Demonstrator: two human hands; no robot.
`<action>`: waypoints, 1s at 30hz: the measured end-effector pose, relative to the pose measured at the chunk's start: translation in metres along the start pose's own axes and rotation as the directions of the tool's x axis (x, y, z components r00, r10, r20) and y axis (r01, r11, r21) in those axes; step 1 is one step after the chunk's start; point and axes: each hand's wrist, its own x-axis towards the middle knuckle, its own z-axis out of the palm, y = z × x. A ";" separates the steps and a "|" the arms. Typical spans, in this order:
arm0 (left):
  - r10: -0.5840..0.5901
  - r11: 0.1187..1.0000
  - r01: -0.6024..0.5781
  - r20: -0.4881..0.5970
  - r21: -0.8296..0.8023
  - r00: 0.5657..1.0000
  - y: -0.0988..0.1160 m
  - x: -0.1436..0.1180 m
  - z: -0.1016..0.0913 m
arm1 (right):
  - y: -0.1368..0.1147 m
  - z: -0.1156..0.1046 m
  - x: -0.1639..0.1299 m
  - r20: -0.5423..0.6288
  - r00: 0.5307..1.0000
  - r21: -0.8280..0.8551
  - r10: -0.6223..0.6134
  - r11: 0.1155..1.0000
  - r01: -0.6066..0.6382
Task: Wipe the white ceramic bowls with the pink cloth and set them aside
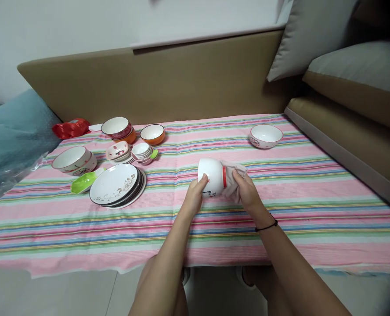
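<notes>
Item in hand: a white ceramic bowl with a red band, tilted on its side above the pink striped tablecloth. The left hand is gripping its rim, fingers curled around it. The right hand is pressing a beige wiping cloth to its base, fingers closed on the cloth. Advisable: steadying the bowl firmly, turning it gradually while wiping. Nearby: stacked white plates.

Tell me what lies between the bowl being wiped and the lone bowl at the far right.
Only bare striped cloth separates the held bowl from the lone bowl, as the head view shows.
</notes>
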 end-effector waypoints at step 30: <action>-0.084 0.993 0.064 0.200 0.102 0.976 0.008 -0.016 0.003 | -0.002 -0.009 0.009 -0.010 0.974 -0.116 -0.228 0.967 0.226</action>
